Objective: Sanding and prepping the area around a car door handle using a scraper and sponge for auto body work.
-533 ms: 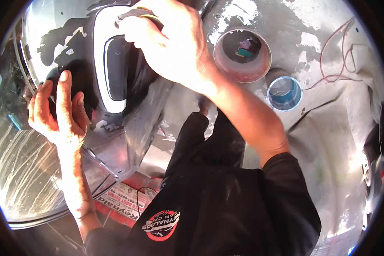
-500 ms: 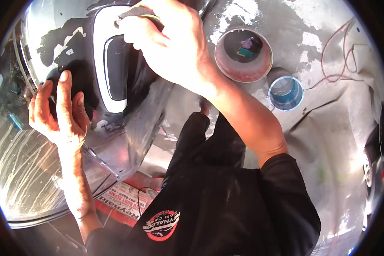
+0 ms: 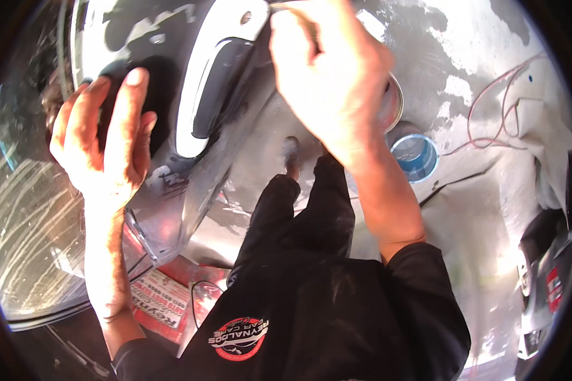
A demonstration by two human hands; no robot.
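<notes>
My left hand (image 3: 108, 136) lies with fingers spread on a glossy black and grey car body panel (image 3: 165, 181). To its right is a long white trim piece (image 3: 194, 95), curved around a black inset (image 3: 221, 89). My right hand (image 3: 330, 76) is at the top, beside the upper end of the trim, its fingers curled closed. A dark, thin, flat pad (image 3: 290, 6) shows in part at those fingers. Most of it is hidden by the hand and the picture's edge.
Behind my right wrist stands a round bucket (image 3: 395, 105), mostly covered. Close by is a small blue container (image 3: 419, 157) with liquid. A thin reddish cable (image 3: 473, 114) loops on the grey floor. Under the panel lies a red and white printed sheet (image 3: 165, 301).
The view has shifted. My right hand has moved right, off the top of the white trim to beside it, and now covers most of the bucket. My left hand stays on the panel.
</notes>
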